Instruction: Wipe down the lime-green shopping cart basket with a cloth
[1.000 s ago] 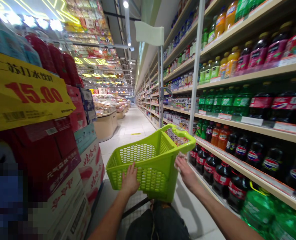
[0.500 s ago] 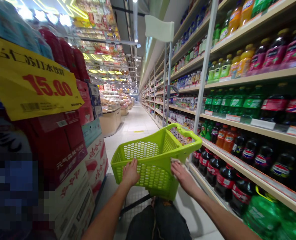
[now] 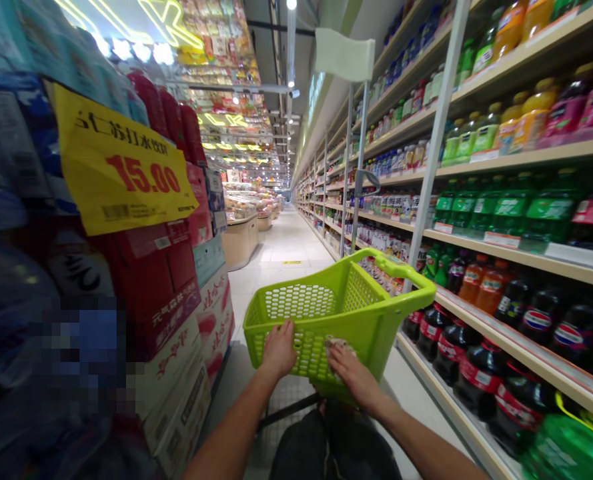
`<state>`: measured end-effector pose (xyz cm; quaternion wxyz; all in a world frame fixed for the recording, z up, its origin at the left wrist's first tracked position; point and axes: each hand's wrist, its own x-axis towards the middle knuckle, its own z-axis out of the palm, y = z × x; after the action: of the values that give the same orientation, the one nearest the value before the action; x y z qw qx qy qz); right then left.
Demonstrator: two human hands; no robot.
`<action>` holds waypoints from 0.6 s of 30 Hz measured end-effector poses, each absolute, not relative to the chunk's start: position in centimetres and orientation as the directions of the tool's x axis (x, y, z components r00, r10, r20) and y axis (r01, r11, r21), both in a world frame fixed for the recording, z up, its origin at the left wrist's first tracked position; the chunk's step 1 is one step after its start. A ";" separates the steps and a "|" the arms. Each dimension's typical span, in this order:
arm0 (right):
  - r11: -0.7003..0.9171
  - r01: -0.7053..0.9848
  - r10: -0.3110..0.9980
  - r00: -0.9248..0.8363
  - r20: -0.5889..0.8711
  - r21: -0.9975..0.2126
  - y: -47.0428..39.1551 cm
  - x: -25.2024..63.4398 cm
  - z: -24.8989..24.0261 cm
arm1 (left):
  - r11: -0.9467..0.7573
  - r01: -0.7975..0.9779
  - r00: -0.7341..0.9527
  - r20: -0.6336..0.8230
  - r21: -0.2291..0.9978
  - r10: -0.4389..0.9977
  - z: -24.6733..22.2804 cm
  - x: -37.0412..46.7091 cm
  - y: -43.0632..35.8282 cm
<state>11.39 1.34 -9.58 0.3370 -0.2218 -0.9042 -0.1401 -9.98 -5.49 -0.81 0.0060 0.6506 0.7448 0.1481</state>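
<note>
A lime-green plastic shopping cart (image 3: 371, 328) with a perforated basket stands right in front of me, its handle (image 3: 407, 287) toward the right. My left hand (image 3: 279, 352) is closed over the near rim of the basket, fingertips on the edge. Flat against the outer side wall, my right hand (image 3: 352, 375) presses a crumpled pale cloth (image 3: 343, 346), part of it hidden under the fingers. The basket interior that shows holds nothing. My dark-trousered legs (image 3: 333, 443) are below the cart.
Shelves of drink bottles (image 3: 549, 210) line the right side. Stacked drink cartons (image 3: 171, 327) with a yellow price sign (image 3: 131, 173) rise close on the left. Ahead, a pale tiled aisle (image 3: 289, 243) runs past a display counter (image 3: 240, 241).
My right hand has slid the cloth leftward along the basket's side wall, away from the handle end. My left hand stays on the rim. The view has turned slightly left.
</note>
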 end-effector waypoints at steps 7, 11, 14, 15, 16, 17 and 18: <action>0.900 0.431 0.249 -0.630 0.736 0.064 0.9 2.2 -3.9 | 0.198 0.966 -0.227 0.179 0.166 0.957 -1.4 -14.0 -6.6; 0.926 0.363 0.263 -0.821 0.507 0.107 0.4 0.8 -7.9 | 0.216 0.958 -0.249 0.174 0.190 0.953 -1.7 -16.3 -7.3; 0.947 0.288 0.201 -0.876 0.437 0.143 -0.8 -0.6 -9.4 | 0.285 0.930 -0.329 0.179 0.233 0.927 -2.6 -18.4 -7.8; 0.949 0.275 0.176 -0.866 0.468 0.153 -1.1 -1.7 -8.7 | 0.317 0.914 -0.365 0.173 0.252 0.915 -3.0 -19.1 -8.0; 0.950 0.265 0.149 -0.847 0.511 0.162 -1.3 -3.1 -7.6 | 0.348 0.899 -0.398 0.166 0.266 0.902 -3.4 -19.7 -8.1; 0.951 0.256 0.121 -0.820 0.560 0.171 -1.3 -4.6 -6.2 | 0.370 0.885 -0.422 0.151 0.281 0.894 -3.9 -20.3 -8.2; 0.951 0.255 0.102 -0.790 0.604 0.173 -1.1 -6.2 -4.9 | 0.375 0.879 -0.426 0.132 0.296 0.895 -4.3 -20.8 -8.4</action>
<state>-6.19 -1.12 -4.92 0.3096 -0.0952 -0.9380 -0.1236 -20.81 -8.38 -4.33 0.0251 0.5350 0.8287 0.1624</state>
